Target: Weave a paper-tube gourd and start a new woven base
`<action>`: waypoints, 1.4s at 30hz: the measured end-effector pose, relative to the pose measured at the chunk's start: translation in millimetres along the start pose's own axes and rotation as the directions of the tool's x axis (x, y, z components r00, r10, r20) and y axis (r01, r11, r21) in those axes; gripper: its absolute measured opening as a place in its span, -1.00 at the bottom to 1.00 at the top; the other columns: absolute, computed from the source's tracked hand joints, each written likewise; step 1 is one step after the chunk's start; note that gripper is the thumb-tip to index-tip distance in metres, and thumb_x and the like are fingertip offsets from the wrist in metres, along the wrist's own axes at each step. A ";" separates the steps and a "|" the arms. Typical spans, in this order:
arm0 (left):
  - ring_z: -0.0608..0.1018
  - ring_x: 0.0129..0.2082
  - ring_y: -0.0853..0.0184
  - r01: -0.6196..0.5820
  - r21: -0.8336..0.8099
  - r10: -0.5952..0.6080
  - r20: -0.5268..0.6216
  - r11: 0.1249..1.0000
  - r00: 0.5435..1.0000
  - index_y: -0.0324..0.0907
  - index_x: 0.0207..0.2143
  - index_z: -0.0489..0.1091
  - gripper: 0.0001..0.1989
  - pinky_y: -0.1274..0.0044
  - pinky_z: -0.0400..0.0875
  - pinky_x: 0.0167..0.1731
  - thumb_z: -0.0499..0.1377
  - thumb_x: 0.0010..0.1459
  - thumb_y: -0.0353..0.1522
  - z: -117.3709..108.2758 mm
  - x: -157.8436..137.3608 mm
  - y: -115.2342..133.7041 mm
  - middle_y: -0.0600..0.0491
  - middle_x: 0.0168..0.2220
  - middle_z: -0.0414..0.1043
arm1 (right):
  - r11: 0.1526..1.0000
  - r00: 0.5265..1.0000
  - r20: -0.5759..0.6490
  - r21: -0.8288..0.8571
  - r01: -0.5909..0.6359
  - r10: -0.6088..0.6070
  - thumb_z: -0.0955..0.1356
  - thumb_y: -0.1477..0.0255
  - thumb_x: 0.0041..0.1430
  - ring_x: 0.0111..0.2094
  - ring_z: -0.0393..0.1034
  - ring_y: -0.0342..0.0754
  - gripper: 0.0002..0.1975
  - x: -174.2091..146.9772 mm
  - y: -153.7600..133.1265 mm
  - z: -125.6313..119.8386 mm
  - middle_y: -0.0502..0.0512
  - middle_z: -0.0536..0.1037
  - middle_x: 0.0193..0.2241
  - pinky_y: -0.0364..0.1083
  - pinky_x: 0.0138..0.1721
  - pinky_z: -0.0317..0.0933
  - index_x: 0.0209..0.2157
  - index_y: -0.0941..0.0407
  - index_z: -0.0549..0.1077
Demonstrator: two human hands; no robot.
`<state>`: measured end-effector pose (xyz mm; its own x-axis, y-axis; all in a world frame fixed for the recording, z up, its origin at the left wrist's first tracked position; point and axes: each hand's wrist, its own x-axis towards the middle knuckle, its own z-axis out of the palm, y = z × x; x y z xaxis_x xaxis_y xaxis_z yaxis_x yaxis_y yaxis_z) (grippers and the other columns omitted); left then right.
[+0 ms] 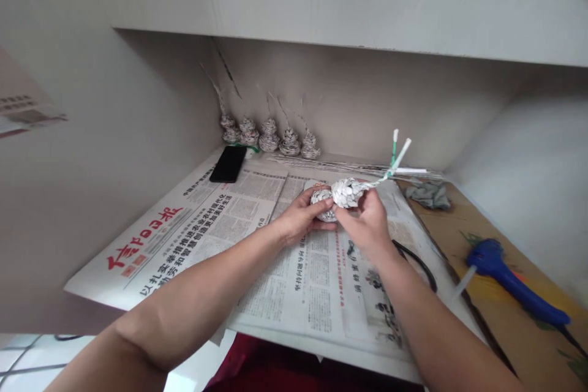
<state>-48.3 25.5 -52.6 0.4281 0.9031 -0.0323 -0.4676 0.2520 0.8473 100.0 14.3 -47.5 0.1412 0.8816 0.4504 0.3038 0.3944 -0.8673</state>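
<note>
A woven paper gourd, made of twisted newspaper strips, lies on its side between my hands above the newspaper-covered table. My left hand is closed round its larger, rounder end at the left. The narrower end is gripped by my right hand, whose fingers are partly hidden behind it. From that end a twisted green and white stem sticks out up and to the right, splitting into two white-tipped ends.
Several finished-looking paper gourds stand along the back wall. A black phone lies in front of them on the newspaper. Thin paper sticks lie along the back. At right, cardboard bears a blue glue gun and a crumpled grey cloth.
</note>
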 end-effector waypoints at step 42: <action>0.63 -0.37 0.20 0.233 -0.192 -0.211 0.128 0.953 0.969 -0.26 -0.02 0.31 -0.67 0.46 0.57 -0.49 0.08 0.15 -0.41 -13.5 6.8 2.8 -0.12 -0.25 0.54 | 0.927 0.929 0.354 0.303 -0.222 0.107 0.43 0.40 0.03 -0.09 0.42 0.03 -0.70 9.5 1.1 -14.6 0.07 0.57 -0.16 0.05 -0.01 0.27 -0.14 0.06 0.47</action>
<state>-57.2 37.1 -57.6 0.6123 0.7776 -0.1426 -0.4947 0.5176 0.6981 115.5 19.4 -41.1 -0.1703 0.9530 0.2507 -0.0357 0.2483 -0.9680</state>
